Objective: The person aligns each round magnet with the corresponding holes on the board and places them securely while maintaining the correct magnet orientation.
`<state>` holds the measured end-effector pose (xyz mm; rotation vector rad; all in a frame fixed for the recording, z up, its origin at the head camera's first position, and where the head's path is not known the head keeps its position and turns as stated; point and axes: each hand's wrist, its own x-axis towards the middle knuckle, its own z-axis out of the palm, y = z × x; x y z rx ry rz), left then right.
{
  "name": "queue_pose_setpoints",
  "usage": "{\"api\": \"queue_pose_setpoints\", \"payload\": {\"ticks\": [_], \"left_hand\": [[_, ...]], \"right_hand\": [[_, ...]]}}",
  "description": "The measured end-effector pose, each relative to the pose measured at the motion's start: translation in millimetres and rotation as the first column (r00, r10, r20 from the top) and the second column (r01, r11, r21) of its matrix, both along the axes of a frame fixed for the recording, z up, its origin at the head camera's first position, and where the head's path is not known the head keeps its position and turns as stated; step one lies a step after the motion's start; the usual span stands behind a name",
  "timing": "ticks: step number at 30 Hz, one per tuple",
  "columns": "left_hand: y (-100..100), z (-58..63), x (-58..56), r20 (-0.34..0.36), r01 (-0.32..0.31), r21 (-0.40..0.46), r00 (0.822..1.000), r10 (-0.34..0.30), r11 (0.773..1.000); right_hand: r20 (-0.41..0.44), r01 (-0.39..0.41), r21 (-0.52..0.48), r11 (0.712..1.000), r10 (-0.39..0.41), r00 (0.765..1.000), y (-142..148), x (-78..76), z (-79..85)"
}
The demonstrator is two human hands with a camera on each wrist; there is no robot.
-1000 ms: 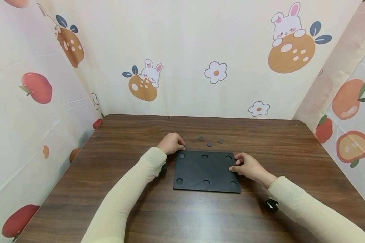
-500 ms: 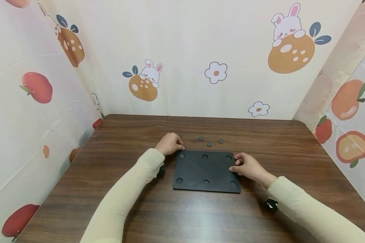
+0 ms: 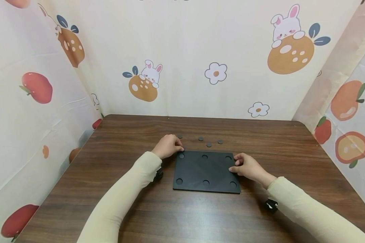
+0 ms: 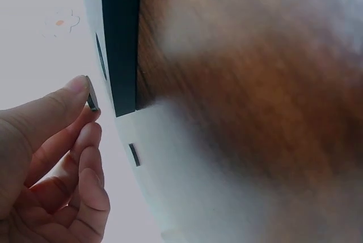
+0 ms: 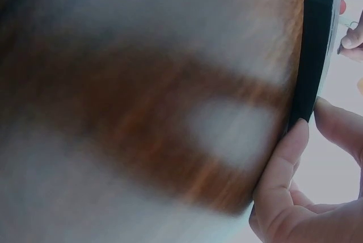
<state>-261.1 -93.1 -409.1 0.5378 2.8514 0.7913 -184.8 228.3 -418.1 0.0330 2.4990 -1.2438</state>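
Observation:
My left hand (image 3: pixel 169 145) pinches a thin dark disc (image 4: pixel 92 95) between thumb and fingertips, close to the far left corner of a black board (image 3: pixel 204 170). Held on edge, the disc appears as a narrow sliver in the left wrist view. Round recesses line the board's far and near sides. At the board's right edge, my right hand (image 3: pixel 249 167) grips it with thumb and fingers, as the right wrist view (image 5: pixel 317 169) also shows around the dark rim. The board lies flat on the table.
Several loose dark discs lie beyond the board on the brown wooden table (image 3: pixel 134 202), among them one disc (image 3: pixel 200 138) near the middle and another disc (image 3: pixel 180 136) behind the left hand. A printed curtain (image 3: pixel 185 40) stands behind and at both sides.
My left hand has drawn slightly left and nearer, with the disc in its fingertips, uncovering a loose disc behind it. The right hand and the board have stayed put.

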Motion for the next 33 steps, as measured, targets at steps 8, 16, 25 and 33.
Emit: {"api": "queue_pose_setpoints", "payload": {"ticks": [8, 16, 25, 33], "left_hand": [[-1, 4.7, 9.1, -0.024, -0.001, 0.004, 1.0, 0.001, 1.0], [-2, 5.9, 18.7, -0.031, 0.011, 0.044, 0.999, -0.01, 0.999], [-3, 7.3, 30.1, -0.04, 0.035, 0.064, 0.999, -0.033, 0.997], [-3, 8.9, 41.1, -0.045, 0.058, 0.072, 0.997, -0.055, 0.996]], "right_hand": [[0.0, 0.004, -0.001, 1.0, -0.004, 1.0, 0, 0.5, 0.5], [0.002, -0.003, -0.004, 1.0, 0.003, 1.0, -1, 1.1, 1.3], [0.001, 0.001, -0.01, 1.0, -0.001, 1.0, 0, 0.5, -0.4], [0.0, 0.0, -0.008, 1.0, 0.0, 1.0, -1, 0.8, 0.7]]}}
